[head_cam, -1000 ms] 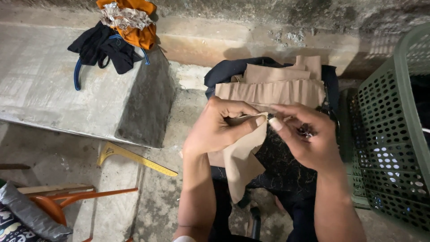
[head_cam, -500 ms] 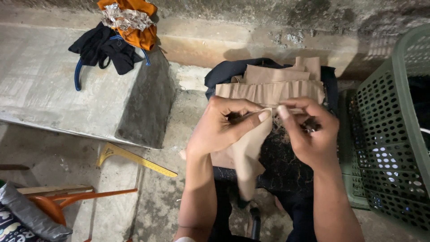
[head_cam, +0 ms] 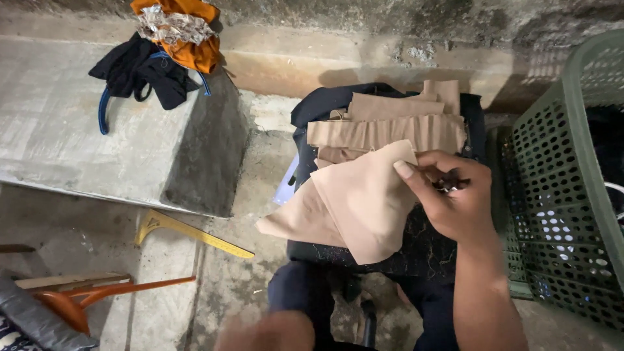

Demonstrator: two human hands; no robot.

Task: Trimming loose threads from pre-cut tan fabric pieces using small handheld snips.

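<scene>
My right hand (head_cam: pixel 455 205) pinches the upper right edge of a beige cloth piece (head_cam: pixel 357 205), which hangs spread over the dark cloth (head_cam: pixel 416 250) on my lap. A small dark object, too unclear to identify, sits between its fingers. Just beyond lies a stack of folded beige cloth strips (head_cam: pixel 390 130) on dark blue fabric (head_cam: pixel 325 101). My left hand (head_cam: pixel 266 333) is a blur at the bottom edge, away from the cloth. I cannot make out its fingers.
A green perforated plastic basket (head_cam: pixel 565 195) stands at the right. On the concrete step (head_cam: pixel 71 143) at the left lie black garments (head_cam: pixel 140 75) and an orange bundle (head_cam: pixel 182 32). On the floor are a yellow square ruler (head_cam: pixel 188 232) and an orange tool (head_cam: pixel 91 296).
My left hand has let go of the beige cloth and dropped to the bottom edge. The cloth piece now hangs open from my right hand alone.
</scene>
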